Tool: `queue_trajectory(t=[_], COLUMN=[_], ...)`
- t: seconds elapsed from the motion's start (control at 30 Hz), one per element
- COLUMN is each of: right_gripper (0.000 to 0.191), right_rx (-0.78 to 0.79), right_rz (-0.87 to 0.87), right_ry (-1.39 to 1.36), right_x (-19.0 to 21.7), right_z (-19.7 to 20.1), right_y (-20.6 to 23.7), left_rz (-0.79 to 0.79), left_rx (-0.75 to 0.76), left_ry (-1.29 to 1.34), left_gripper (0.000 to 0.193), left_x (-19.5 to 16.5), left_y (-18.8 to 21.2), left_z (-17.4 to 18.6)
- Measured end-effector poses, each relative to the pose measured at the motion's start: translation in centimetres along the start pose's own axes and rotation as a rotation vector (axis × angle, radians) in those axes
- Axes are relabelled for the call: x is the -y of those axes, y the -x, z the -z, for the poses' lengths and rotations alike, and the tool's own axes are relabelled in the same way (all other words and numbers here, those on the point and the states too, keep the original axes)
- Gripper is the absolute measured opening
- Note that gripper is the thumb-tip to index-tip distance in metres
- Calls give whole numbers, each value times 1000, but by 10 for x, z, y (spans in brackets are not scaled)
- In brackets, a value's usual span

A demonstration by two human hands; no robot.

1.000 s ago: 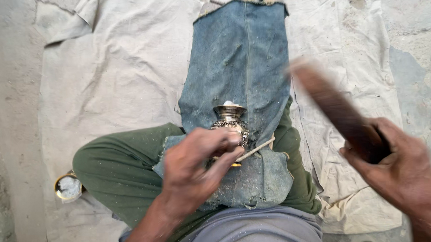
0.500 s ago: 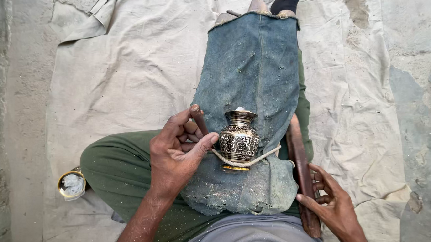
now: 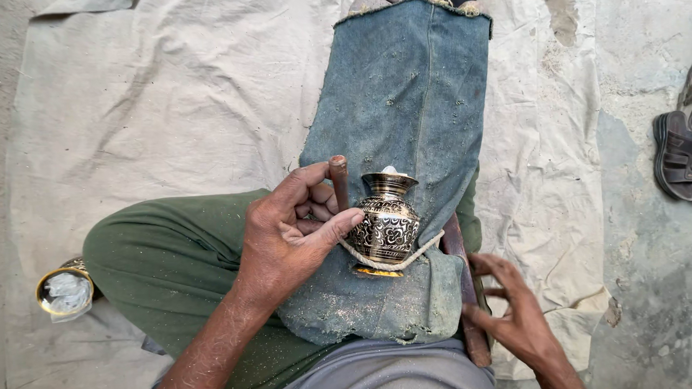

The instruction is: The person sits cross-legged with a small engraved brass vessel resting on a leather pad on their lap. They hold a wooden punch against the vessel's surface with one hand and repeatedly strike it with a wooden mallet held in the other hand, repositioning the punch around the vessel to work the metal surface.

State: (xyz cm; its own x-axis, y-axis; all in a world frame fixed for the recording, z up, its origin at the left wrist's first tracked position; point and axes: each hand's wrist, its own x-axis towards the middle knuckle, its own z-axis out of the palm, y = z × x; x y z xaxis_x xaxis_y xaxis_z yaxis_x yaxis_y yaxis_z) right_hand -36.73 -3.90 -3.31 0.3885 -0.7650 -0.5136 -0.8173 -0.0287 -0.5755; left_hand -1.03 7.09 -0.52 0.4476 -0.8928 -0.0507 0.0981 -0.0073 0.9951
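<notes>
While the engraved brass pot (image 3: 385, 220) sits roped on the denim lap cloth (image 3: 404, 116), left hand (image 3: 297, 234) steadies it, grip clenched on a chisel (image 3: 339, 181); right hand (image 3: 519, 319) grasps the wooden mallet (image 3: 463, 290) at the cloth's right edge. Engraving paused, probably; next calls for careful chisel placement.

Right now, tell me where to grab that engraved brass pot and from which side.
Grip the brass pot at its narrow neck under the flared rim, coming from above. It stands upright on the denim cloth; a rope loops its base, and the left hand, holding a punch, crowds its left side.
</notes>
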Motion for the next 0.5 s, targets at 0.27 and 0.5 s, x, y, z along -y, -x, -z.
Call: queue_trajectory(t=[0.27, 0.5], right_gripper=[43, 77], right_rx=[-349, -151], right_rz=[196, 270], right_ry=[-523, 142], right_x=[34, 60], right_z=[-19, -22], right_y=[23, 20], left_rz=[58, 117], left_rx=[19, 34], left_ry=[8, -73], left_gripper=[51, 53], left_x=[5, -5], left_y=[1, -2], left_z=[0, 2])
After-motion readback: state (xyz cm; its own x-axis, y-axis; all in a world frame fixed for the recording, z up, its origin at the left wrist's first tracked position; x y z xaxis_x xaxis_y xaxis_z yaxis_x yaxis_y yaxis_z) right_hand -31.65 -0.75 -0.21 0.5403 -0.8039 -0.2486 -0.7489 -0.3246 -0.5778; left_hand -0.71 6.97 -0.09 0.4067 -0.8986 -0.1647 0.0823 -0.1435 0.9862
